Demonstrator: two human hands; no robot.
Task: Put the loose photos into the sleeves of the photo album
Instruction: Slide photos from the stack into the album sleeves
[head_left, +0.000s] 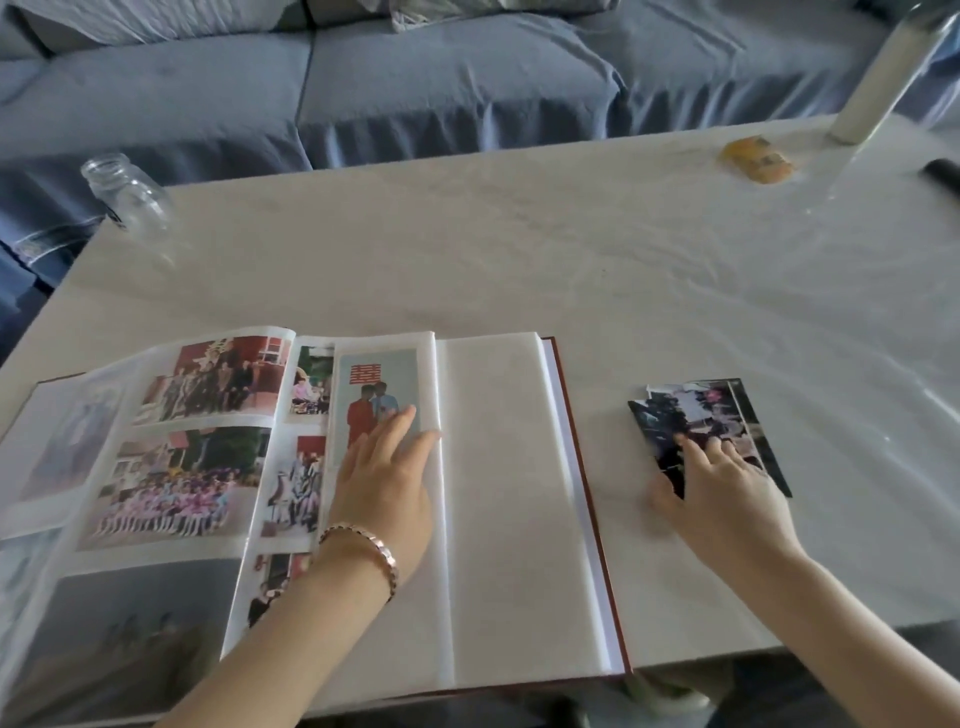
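Observation:
The photo album (498, 499) lies open at the table's near edge, its left pages filled with photos and its right pages blank white. My left hand (387, 478), with a bracelet on the wrist, rests flat with straight fingers on a half-turned page that shows a photo of two people (374, 395). To the right of the album sits a small pile of loose photos (706, 421) on the table. My right hand (722, 488) lies over the pile's near part, fingertips touching the top photo and thumb at the pile's left edge.
A white table (519, 249) carries an empty glass jar (127, 192) at the far left, a yellow object (758, 158) and a tall white cylinder (878, 78) at the far right, plus a dark item (943, 174) at the right edge. A blue sofa (415, 78) stands behind.

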